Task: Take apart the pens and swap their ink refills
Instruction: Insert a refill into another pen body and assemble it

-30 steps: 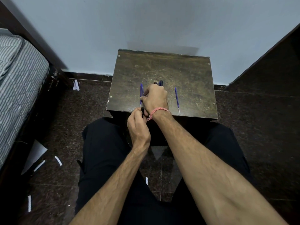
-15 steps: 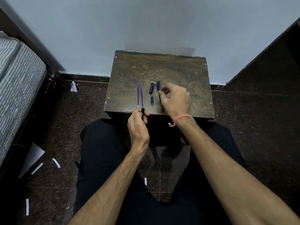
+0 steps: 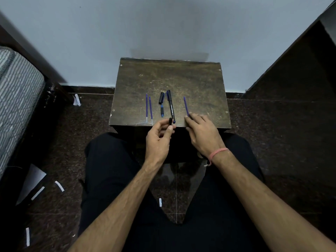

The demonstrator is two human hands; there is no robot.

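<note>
On a small dark wooden stool (image 3: 181,79) lie two blue ink refills (image 3: 148,108) side by side at the left. Beside them are a black cap (image 3: 161,97), a short blue-tipped piece (image 3: 162,111) and a black pen barrel (image 3: 170,106). A third blue refill (image 3: 186,106) lies to the right. My left hand (image 3: 157,138) pinches a small black pen piece (image 3: 170,121) at the stool's front edge. My right hand (image 3: 201,131) lies with its fingertips touching the near end of the third refill.
A grey wall rises behind the stool. A striped mattress (image 3: 16,99) sits at the left and dark furniture (image 3: 300,73) at the right. White paper scraps (image 3: 38,192) litter the dark tiled floor. My legs in black trousers are below the stool.
My right hand left the black pen barrel lying on the stool and moved right to the third refill. My left hand kept hold of the small black piece.
</note>
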